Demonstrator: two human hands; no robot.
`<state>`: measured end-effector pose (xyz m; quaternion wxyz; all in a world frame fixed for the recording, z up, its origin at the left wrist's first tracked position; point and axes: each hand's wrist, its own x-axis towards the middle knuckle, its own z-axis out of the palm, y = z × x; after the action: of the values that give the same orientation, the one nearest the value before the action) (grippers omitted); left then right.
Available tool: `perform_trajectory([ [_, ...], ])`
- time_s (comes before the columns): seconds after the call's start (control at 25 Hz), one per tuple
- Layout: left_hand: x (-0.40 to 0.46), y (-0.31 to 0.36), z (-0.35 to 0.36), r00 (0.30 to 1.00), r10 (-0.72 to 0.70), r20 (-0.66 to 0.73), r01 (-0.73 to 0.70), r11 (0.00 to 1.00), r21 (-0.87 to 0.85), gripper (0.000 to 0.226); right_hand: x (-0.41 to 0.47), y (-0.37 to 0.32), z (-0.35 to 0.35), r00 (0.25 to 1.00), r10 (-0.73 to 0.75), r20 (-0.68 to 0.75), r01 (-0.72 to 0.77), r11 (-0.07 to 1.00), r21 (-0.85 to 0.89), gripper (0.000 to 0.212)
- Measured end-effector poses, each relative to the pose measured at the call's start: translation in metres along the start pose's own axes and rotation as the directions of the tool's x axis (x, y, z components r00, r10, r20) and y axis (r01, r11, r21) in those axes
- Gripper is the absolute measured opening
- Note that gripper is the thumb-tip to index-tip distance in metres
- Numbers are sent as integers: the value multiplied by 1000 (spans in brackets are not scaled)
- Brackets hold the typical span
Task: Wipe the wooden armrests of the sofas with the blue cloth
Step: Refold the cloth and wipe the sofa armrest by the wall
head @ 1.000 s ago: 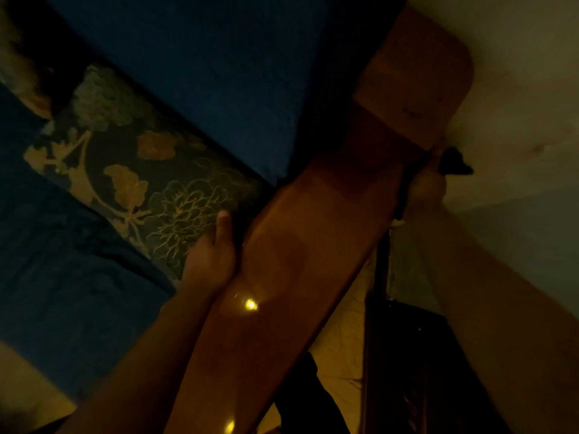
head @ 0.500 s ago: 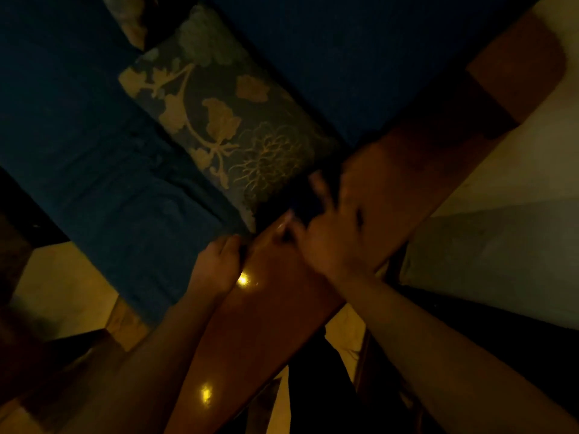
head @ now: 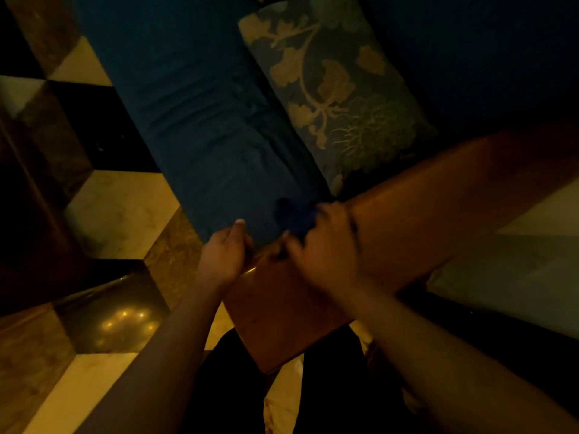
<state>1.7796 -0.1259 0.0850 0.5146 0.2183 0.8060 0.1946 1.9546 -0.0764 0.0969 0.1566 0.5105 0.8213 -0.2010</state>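
A checkered floor of pale and dark tiles is showing at the far left, dimly lit. Next to it, the blue seat cushion is lying beside a floral pillow. The left hand is curling its fingers around the near left edge of the wooden armrest, thumb pointing up against the cushion. Just to its right, the right hand is pressing down on the armrest's top, fingers bent and gripping the blue cloth, which is bunching out past the fingertips at the armrest's inner edge, touching the cushion. The armrest is running diagonally up to the right.
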Motion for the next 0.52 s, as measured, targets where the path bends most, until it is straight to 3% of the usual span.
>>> perform_trajectory([
  [0.04, -1, -5, -5, 999, -25, -32, 23, 998, -62, 57, -25, -25, 22, 988, -157, -4, 157, 987, 42, 46],
  [0.12, 2, -17, -12, 996, -55, -71, 42, 984, -173, 56, -30, -22, 25, 917, -394, 57, 397, 917, -38, 56],
  [0.16, 2, -23, -17, 994, -85, -68, 67, 971, -229, 54, -15, -5, 17, 911, -410, 44, 413, 901, -136, 56],
  [0.2, 0, -29, -20, 992, -119, -51, 100, 951, -292, 53, 6, 13, 1, 955, -289, 67, 297, 938, -180, 52],
  [0.24, -3, -34, -23, 987, -158, -19, 141, 923, -357, 54, 27, 24, -21, 992, -73, 99, 95, 966, -242, 54],
  [0.28, -6, -39, -24, 978, -209, 13, 194, 880, -433, 55, 44, 31, -38, 982, 136, 133, -93, 952, -290, 60],
  [0.32, -9, -43, -25, 965, -259, 37, 240, 821, -518, 56, 57, 27, -41, 948, 257, 187, -189, 928, -320, 63],
  [0.4, -19, -51, -28, 941, -333, 63, 286, 680, -675, 56, 65, -20, -24, 930, 186, 317, -84, 947, -312, 62],
  [0.44, -23, -52, -30, 936, -342, 81, 287, 611, -737, 55, 59, -51, -9, 936, 83, 341, 13, 963, -269, 60],
  [0.52, -31, -55, -31, 928, -361, 88, 264, 473, -841, 52, 32, -101, 21, 959, -186, 216, 228, 955, -188, 56],
])
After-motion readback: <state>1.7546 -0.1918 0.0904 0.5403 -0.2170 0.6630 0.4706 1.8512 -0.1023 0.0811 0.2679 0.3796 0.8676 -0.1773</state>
